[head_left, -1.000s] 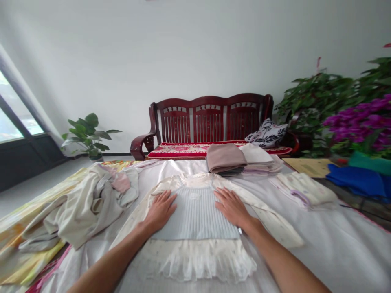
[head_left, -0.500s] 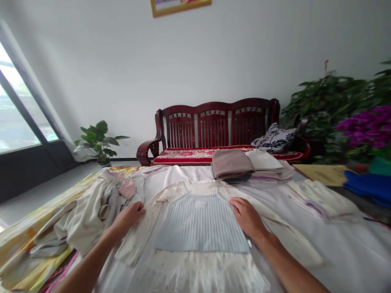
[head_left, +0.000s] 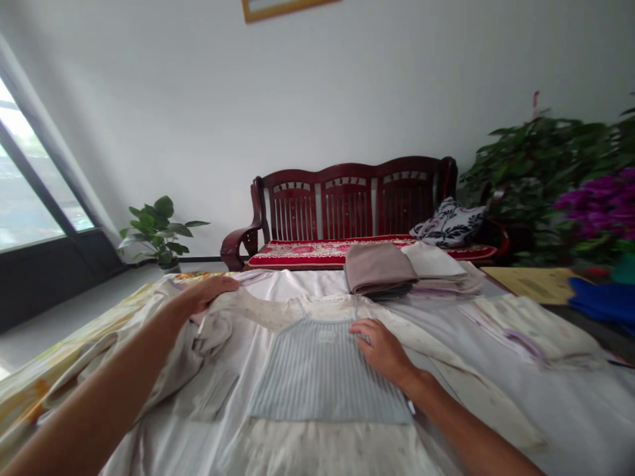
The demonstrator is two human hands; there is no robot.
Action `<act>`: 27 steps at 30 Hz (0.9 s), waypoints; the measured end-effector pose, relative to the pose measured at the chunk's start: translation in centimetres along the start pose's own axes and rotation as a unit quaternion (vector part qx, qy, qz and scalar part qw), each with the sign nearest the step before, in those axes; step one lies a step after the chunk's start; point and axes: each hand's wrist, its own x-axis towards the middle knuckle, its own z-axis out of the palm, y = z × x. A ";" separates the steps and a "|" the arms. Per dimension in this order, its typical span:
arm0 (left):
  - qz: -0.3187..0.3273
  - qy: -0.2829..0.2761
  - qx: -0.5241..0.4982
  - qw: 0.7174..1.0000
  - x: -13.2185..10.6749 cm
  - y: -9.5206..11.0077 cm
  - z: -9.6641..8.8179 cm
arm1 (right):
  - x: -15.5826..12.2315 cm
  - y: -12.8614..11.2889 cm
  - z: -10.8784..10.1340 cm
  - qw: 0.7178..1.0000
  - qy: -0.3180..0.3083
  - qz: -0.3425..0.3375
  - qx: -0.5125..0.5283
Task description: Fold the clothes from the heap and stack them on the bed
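The shirt (head_left: 330, 380) lies front up on the sheet (head_left: 590, 423), at the lower centre of the frame. The right hand (head_left: 383, 349) rests on its ribbed front, fingers loosely spread and a little bent. Left of centre, the left hand (head_left: 214, 292) is at the outstretched sleeve (head_left: 262, 312); whether its fingers pinch the cloth, I cannot tell. A hard pull there could skew the shirt under so light a hold, or the sleeve could snag on the heap (head_left: 186, 365).
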 end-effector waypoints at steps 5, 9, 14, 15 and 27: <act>-0.051 -0.268 -0.269 0.924 -2.1 6.0 7.4 | 2.5 -1.9 1.5 0.916 -0.048 0.224 0.329; -0.035 -0.274 -0.242 0.930 -2.6 5.0 12.4 | 3.0 -1.6 2.3 0.904 -0.042 0.212 0.367; 0.028 -0.038 -0.008 0.999 0.5 -0.2 13.5 | 2.6 0.2 3.0 0.956 -0.028 0.221 0.191; 0.039 -0.020 0.012 0.999 1.2 -0.9 13.5 | 2.7 0.5 3.2 0.962 -0.026 0.214 0.166; 0.080 -0.019 0.143 0.986 5.3 -2.7 14.9 | 6.5 2.7 1.6 0.972 0.005 0.191 0.137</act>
